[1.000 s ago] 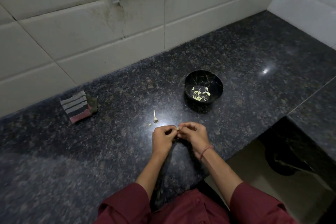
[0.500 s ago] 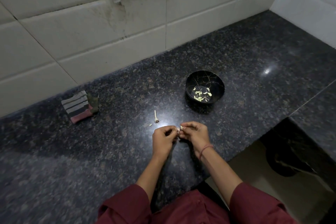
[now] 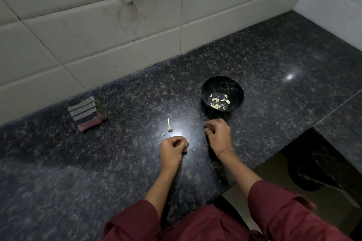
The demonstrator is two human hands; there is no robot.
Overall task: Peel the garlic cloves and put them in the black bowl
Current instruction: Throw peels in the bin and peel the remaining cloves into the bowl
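Both hands are clenched and held apart near the front edge of the desk (image 3: pixel 274 64). The left hand (image 3: pixel 172 149) curls round a pale scrap at its fingertips, probably peel (image 3: pixel 187 144). The right hand (image 3: pixel 218 135), just in front of the bowl (image 3: pixel 235 92), pinches a pale speck. It is too small to be sure, but I take it for the clove (image 3: pixel 205 128). The bowl stands toward the right of the desk, between the back edge and the front edge, with a few peeled cloves (image 3: pixel 218 102) in its bottom. A bare stem (image 3: pixel 168 125) and a flake (image 3: pixel 163 134) lie on the desk behind the left hand.

The clove looks tiny and likely slick, so a loose pinch could drop it short of the bowl. On this dark speckled desk it would be hard to find, and the front edge is near enough for it to roll off. Knuckles catching the rim could shove or tip the bowl. Peel clinging to the fingers could fall in with the clove.
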